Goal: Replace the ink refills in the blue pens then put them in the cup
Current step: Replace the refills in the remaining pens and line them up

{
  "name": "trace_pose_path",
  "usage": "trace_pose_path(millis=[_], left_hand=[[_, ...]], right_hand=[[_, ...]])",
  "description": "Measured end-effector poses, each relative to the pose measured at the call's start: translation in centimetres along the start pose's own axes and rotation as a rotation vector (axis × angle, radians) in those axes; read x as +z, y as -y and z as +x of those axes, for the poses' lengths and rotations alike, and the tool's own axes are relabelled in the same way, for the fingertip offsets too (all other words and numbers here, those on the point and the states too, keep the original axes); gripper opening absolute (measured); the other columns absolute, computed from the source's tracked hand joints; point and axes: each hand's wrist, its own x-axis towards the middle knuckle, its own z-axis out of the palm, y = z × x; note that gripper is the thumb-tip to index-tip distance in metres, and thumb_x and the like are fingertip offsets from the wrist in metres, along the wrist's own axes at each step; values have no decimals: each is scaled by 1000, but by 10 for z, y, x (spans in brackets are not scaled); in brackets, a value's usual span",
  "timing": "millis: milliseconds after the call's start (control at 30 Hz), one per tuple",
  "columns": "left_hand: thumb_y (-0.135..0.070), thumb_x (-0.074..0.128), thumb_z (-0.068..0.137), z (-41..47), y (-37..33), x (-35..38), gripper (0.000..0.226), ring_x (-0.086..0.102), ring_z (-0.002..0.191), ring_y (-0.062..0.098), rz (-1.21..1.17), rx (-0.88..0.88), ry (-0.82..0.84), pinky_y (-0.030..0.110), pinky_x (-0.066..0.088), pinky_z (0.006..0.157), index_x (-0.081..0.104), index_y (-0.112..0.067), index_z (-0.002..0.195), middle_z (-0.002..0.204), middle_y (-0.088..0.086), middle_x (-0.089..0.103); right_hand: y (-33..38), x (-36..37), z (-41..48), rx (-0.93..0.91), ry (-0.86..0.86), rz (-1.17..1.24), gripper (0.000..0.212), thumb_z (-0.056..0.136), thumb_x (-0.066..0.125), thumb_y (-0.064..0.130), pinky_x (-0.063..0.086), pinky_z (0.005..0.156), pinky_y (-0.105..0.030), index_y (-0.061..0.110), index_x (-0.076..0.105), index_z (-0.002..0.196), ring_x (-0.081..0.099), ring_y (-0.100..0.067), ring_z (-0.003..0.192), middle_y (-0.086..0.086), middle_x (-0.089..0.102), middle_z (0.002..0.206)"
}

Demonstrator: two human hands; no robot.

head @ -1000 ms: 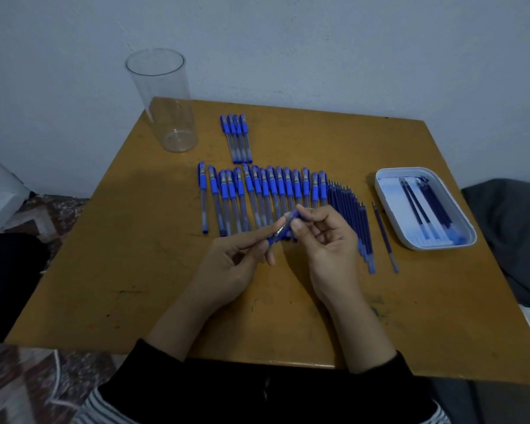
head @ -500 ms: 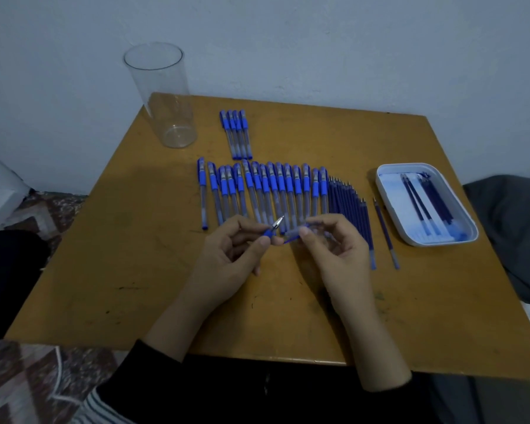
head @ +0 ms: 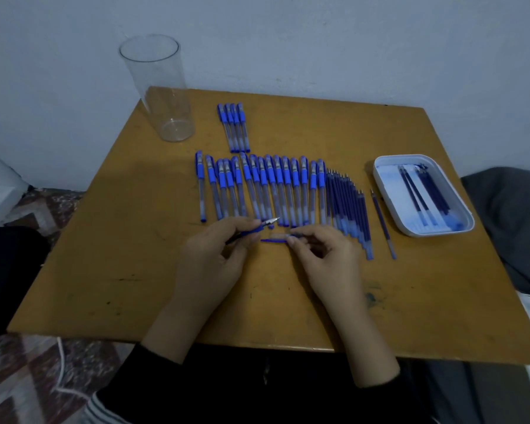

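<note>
My left hand (head: 214, 258) pinches the blue tip section of a pen (head: 262, 226), its metal point aimed up and right. My right hand (head: 325, 261) pinches the clear pen barrel (head: 277, 238), from which a thin blue refill sticks out to the left. The two pieces are apart, just in front of a long row of capped blue pens (head: 257, 188). Several loose dark-blue refills (head: 348, 206) lie to the right of that row. A tall clear plastic cup (head: 162, 93) stands at the table's back left, with nothing in it.
A second small group of capped pens (head: 234, 127) lies behind the row. A white tray (head: 386, 206) holding several refills sits at the right, with one single refill (head: 383, 223) beside it. Dark grey cloth (head: 508, 228) lies past the table's right edge.
The pen has come apart: my left hand drew the tip section away to the left while my right hand kept the barrel, and the gap between them has widened.
</note>
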Motion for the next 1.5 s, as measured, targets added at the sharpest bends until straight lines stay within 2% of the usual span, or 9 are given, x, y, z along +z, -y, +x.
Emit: trace_pose_path(millis=[233,467,633,733,900,1067,1233,1367,1500], left_hand=[[-14,74,90,-9,0,0,15,68,100,2,58,50,-61,22,54,88,77,-13,105,104,-8,74],[-17,73,89,-9,-1,0,16,69,96,4,43,107,11,21,54,86,77,-11,103,102,-8,74],[-18,71,90,-11,0,0,17,69,98,-1,-34,85,68,18,54,86,78,-11,104,104,-10,74],[-15,72,89,-10,2,0,17,68,98,-3,-57,41,60,16,54,85,77,-11,105,104,-12,73],[-15,72,88,-11,4,1,18,70,96,0,-72,30,39,20,55,85,78,-10,104,102,-8,75],[-11,75,87,-10,3,0,18,68,98,-2,-65,36,61,16,54,85,77,-11,105,103,-13,72],[-12,76,86,-9,1,0,17,68,97,-3,-72,24,49,12,51,86,78,-12,103,102,-14,72],[-20,73,85,-9,-1,-1,20,68,96,-4,-87,10,47,12,51,84,78,-13,103,101,-14,73],[-18,77,84,-9,2,-1,20,69,95,-2,-65,10,32,15,53,85,78,-13,103,101,-12,73]], right_hand=[[1,-3,-6,-52,-84,199,20,87,74,14,56,82,-23,16,72,107,66,-10,93,4,70,98],[11,2,-9,-166,25,219,22,87,69,28,52,77,-15,15,71,105,66,-6,89,9,70,94],[4,1,-9,-210,93,239,6,91,68,11,53,77,-23,11,72,96,66,-10,89,4,71,91],[4,-1,-9,-293,112,246,15,89,65,-4,53,88,-28,8,70,96,64,-14,102,0,68,102],[7,1,-8,-156,105,369,23,91,66,22,54,82,-28,15,67,113,66,-15,95,4,68,101],[2,1,-8,-212,142,339,14,89,68,3,55,80,-33,10,69,101,63,-18,93,-1,66,97],[6,2,-10,-168,136,315,13,92,66,20,51,75,-23,17,67,104,63,-13,87,8,65,92],[3,1,-9,-201,151,356,15,90,66,5,54,81,-30,12,68,103,64,-19,95,0,66,98],[7,2,-10,-137,143,316,16,92,64,26,54,76,-30,17,68,105,64,-16,88,6,67,92]])
